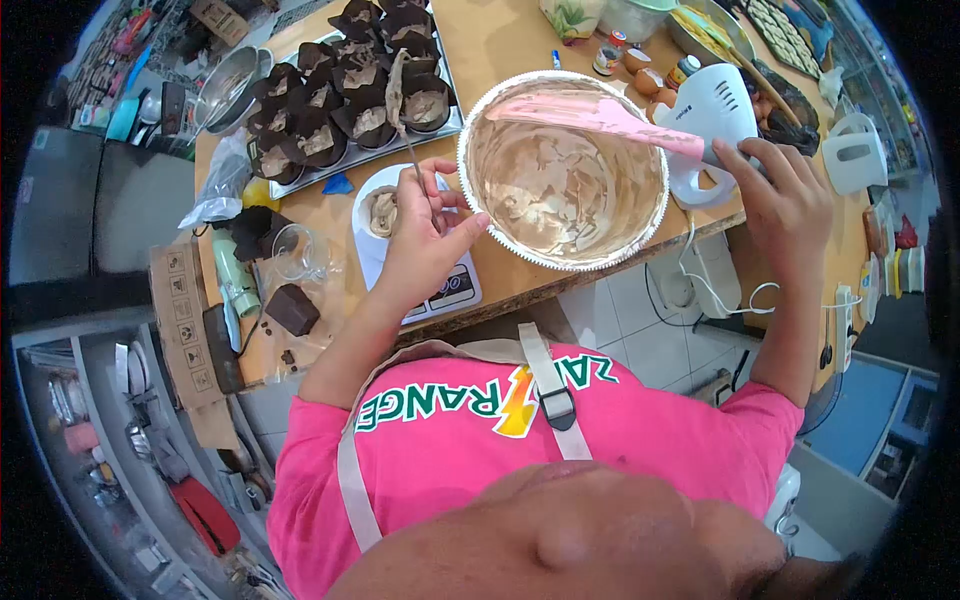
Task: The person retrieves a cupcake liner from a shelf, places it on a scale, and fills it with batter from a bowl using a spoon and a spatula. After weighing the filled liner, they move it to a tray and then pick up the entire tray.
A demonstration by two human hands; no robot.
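Note:
My left hand (425, 225) holds a batter-coated spoon (398, 95) upright, its thumb near the rim of a white bowl (663, 215). Brown batter (560, 190) is smeared over the inside of the bowl. In my right hand (775, 185) is the dark handle end of a pink spatula (600, 115), whose blade lies across the top of the bowl. Under and behind my left hand sits a white scale (410, 312), with a small batter-filled cup (381, 212) on it. Dark paper cups (370, 122), several with batter, fill a tray (355, 155) at the upper left.
A white hand mixer (715, 110) stands right of the bowl, with eggshells (648, 80) and small bottles (608, 54) behind. Its white cable (700, 275) hangs past the table edge. At left are a metal bowl (228, 90), a plastic bag (222, 175) and a cardboard piece (185, 320).

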